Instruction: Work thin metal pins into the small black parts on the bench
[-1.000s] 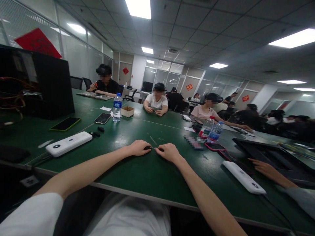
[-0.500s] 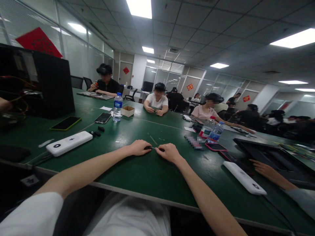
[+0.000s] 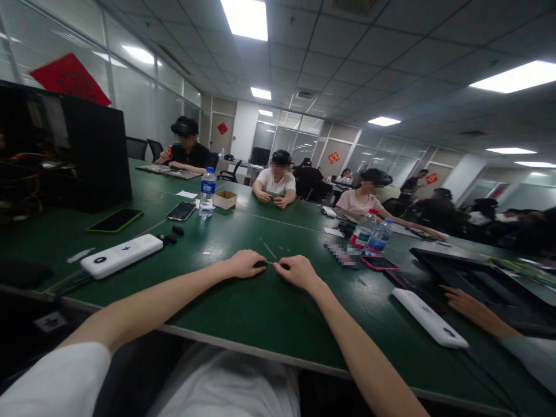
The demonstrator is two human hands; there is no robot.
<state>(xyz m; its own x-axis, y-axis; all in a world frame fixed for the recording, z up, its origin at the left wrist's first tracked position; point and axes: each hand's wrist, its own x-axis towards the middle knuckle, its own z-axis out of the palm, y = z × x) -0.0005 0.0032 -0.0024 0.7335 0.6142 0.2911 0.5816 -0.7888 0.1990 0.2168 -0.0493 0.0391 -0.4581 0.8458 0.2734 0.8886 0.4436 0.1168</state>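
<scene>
Both my hands rest on the green table (image 3: 243, 307), close together, fingertips almost meeting. My left hand (image 3: 244, 263) is closed in a pinch on a small dark piece. My right hand (image 3: 299, 271) is also closed in a pinch on a small dark piece. A thin pale wire or pin (image 3: 272, 263) runs between the two pinches. The thing is too small to name. A few thin pale slivers (image 3: 270, 250) lie on the table just beyond my hands.
A white power bank (image 3: 121, 255) and a green-edged phone (image 3: 115, 220) lie to the left, a water bottle (image 3: 207, 192) and small cardboard box (image 3: 225, 198) farther back. Another white power bank (image 3: 430, 318) and a co-worker's hand (image 3: 456, 299) are at right. Several people sit across.
My hands stay in the same pinch. The view has tilted slightly, shifting everything a little down in the picture.
</scene>
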